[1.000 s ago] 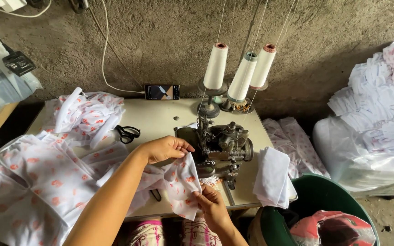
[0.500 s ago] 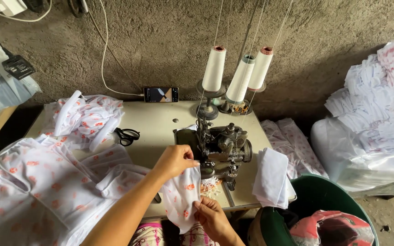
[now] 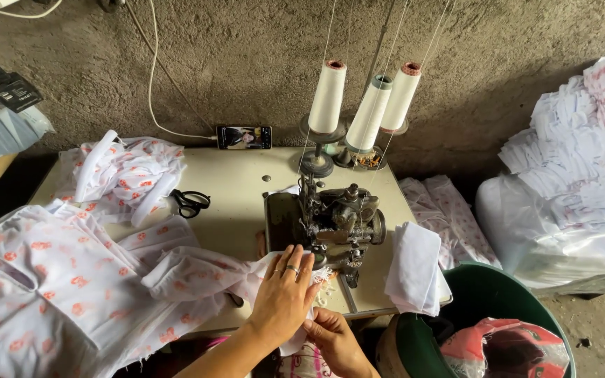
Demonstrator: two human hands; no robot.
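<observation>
My left hand (image 3: 285,297) lies flat, fingers spread, on white fabric with orange print (image 3: 197,269), pressing it onto the table just in front of the dark sewing machine (image 3: 327,220). A ring shows on one finger. My right hand (image 3: 336,339) sits lower, at the table's front edge, pinching the same fabric's hem below the left hand. The fabric runs under the machine's foot area, which my left hand partly hides.
Black scissors (image 3: 189,203) and a phone (image 3: 244,137) lie on the cream table (image 3: 246,178). Three thread cones (image 3: 367,105) stand behind the machine. Printed fabric piles (image 3: 43,273) fill the left. White folded cloth (image 3: 414,269), a green bucket (image 3: 484,301) and bagged fabric (image 3: 568,196) are at the right.
My left hand has moved right and down along the fabric, from holding it raised to pressing it flat by the machine. My right hand stays at the table's front edge.
</observation>
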